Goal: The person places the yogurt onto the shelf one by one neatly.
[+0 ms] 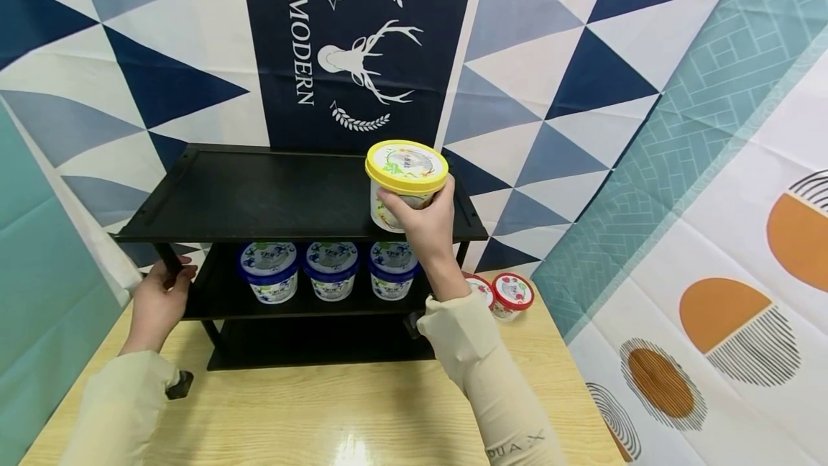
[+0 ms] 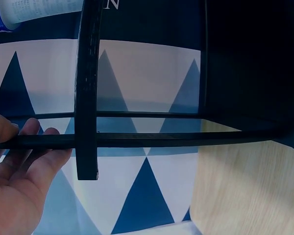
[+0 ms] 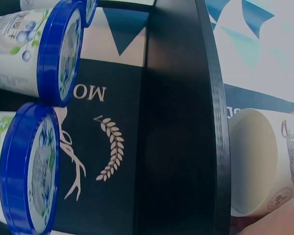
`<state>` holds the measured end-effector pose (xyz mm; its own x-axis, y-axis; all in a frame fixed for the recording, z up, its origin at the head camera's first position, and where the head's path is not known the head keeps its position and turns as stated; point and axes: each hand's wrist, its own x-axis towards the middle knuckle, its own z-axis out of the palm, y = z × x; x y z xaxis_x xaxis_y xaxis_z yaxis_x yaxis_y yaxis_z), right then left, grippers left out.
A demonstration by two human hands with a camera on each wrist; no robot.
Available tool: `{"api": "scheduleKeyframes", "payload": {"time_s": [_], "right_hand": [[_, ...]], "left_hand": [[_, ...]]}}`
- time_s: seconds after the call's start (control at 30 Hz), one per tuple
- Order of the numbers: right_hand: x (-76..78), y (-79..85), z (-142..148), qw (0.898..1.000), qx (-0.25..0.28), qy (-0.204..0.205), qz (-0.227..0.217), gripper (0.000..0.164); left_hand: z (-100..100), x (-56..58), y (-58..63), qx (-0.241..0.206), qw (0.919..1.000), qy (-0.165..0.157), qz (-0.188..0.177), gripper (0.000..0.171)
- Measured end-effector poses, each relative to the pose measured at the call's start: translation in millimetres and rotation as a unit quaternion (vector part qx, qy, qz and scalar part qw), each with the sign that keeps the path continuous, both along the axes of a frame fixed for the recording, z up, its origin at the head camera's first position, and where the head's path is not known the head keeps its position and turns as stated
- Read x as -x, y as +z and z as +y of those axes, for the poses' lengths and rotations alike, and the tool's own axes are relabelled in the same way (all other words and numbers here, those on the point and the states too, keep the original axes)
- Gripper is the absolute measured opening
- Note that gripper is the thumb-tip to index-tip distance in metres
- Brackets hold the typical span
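Note:
My right hand (image 1: 423, 225) grips a tub with a yellow lid (image 1: 406, 164), thumb on its near side, at the right front of the black rack's top shelf (image 1: 278, 193). In the right wrist view the underside of this tub (image 3: 252, 161) shows beyond the shelf edge. At the rack's left side, my left hand (image 1: 160, 300) holds a thin black bar (image 2: 36, 142) of the frame, its fingers curled round it in the left wrist view. Blue-lidded tubs (image 1: 332, 272) stand in a row on the middle shelf.
Two red-lidded tubs (image 1: 513, 292) stand on the wooden table (image 1: 310, 416) right of the rack. The rack's bottom shelf (image 1: 323, 342) lies low over the table. Patterned cloth walls (image 1: 517, 92) close off the back and sides.

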<state>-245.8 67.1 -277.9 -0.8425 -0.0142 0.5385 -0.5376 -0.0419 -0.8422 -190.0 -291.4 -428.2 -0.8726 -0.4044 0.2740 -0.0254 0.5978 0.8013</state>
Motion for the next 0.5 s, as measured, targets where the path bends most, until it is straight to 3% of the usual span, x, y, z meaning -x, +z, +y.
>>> {"api": "scheduleKeyframes", "payload": {"time_s": [0.5], "right_hand": [[0.4,1.6,-28,1.0,-0.024,0.001,-0.012,0.076]], "left_hand": [[1,1.4,-1.8,-0.008,0.9995,-0.002,0.029,0.029]]}}
